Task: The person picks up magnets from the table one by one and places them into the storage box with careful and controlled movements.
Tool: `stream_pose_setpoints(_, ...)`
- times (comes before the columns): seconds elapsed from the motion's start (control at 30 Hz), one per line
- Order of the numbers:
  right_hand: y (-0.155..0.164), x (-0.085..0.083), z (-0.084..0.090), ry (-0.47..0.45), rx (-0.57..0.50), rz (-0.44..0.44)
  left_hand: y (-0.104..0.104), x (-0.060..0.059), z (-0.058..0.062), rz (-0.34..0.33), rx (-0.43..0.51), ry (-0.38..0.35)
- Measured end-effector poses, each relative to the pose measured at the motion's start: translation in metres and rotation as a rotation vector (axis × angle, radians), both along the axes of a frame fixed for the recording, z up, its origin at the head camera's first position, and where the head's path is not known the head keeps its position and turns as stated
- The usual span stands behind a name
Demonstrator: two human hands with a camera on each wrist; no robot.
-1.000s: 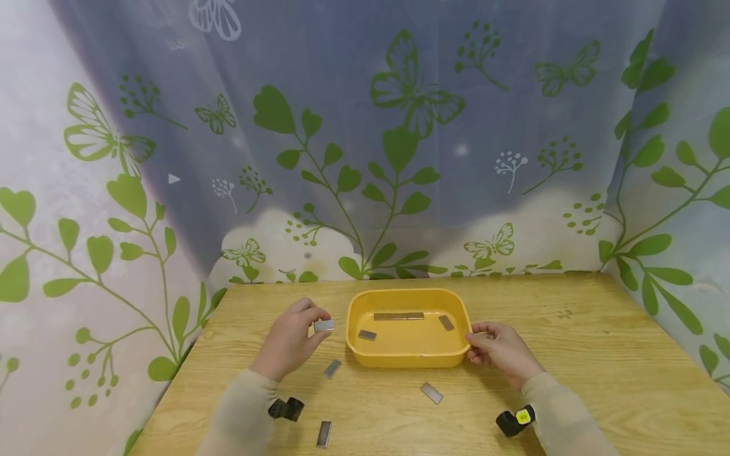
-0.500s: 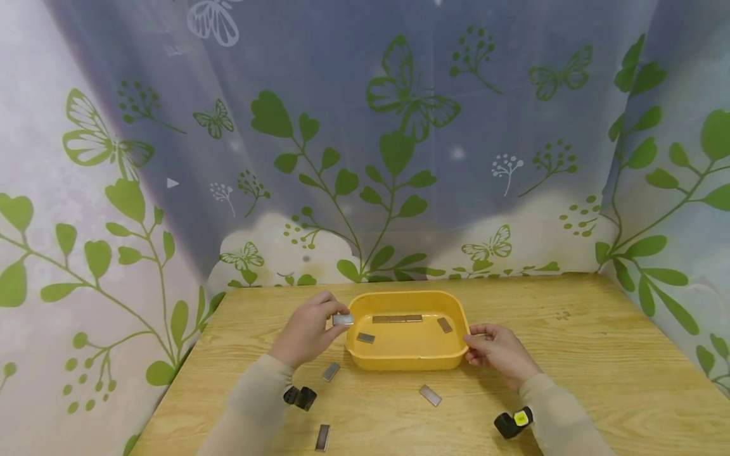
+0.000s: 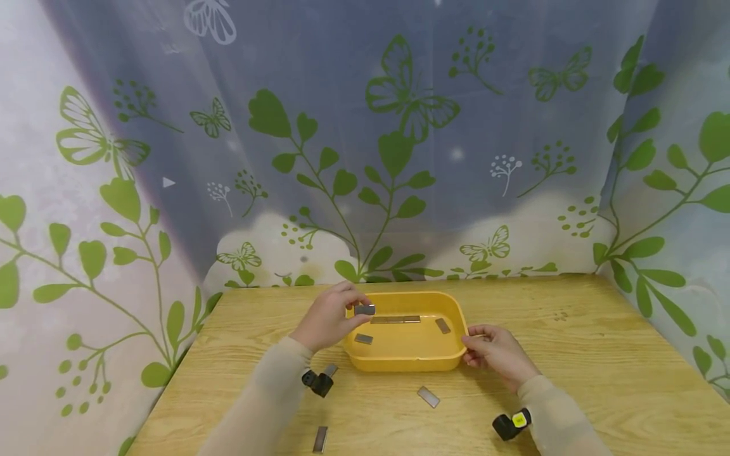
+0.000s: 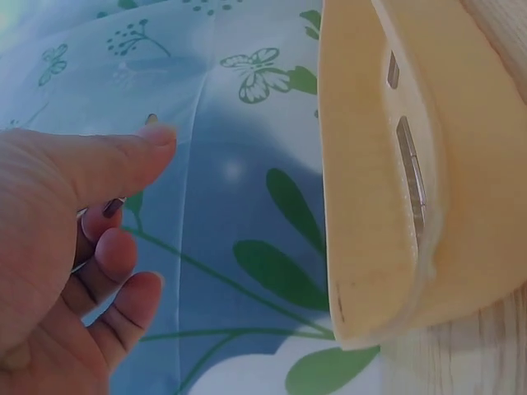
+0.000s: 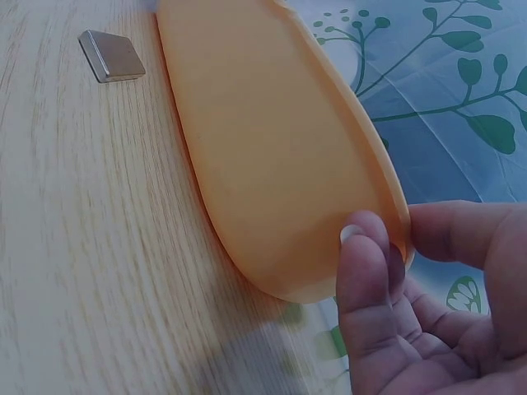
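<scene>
Overhead, our left hand point(image 3: 329, 320) pinches a small metal plate point(image 3: 365, 310) above the yellow tray's point(image 3: 450, 361) left rim; we should clear the rim before letting go. At the left wrist, the fingers point(image 4: 115, 255) curl beside the tray point(image 4: 362, 206), the plate hidden. At the right wrist, our right hand point(image 5: 428, 304) grips the tray's point(image 5: 272, 181) rim on the desk point(image 5: 74, 230); we hold it firm.
</scene>
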State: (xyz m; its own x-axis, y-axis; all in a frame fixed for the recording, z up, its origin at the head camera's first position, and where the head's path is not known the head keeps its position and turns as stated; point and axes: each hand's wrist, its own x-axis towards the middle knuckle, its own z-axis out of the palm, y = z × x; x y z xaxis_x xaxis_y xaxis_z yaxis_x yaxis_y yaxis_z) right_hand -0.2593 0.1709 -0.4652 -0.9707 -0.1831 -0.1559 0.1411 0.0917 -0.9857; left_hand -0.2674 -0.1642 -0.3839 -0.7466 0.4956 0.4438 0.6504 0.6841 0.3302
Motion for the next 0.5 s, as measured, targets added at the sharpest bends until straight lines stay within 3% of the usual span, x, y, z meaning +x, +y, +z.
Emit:
stream_pose_setpoints(0.2,0.001,-0.001,-0.003,0.000,-0.003,0.001,0.013,-0.011,0.005,-0.018,-0.049,0.001)
stream_pose_setpoints(0.5,0.000,-0.001,-0.001,-0.005,0.004,-0.013,0.033,-0.033,0.014,-0.050,-0.134,-0.064)
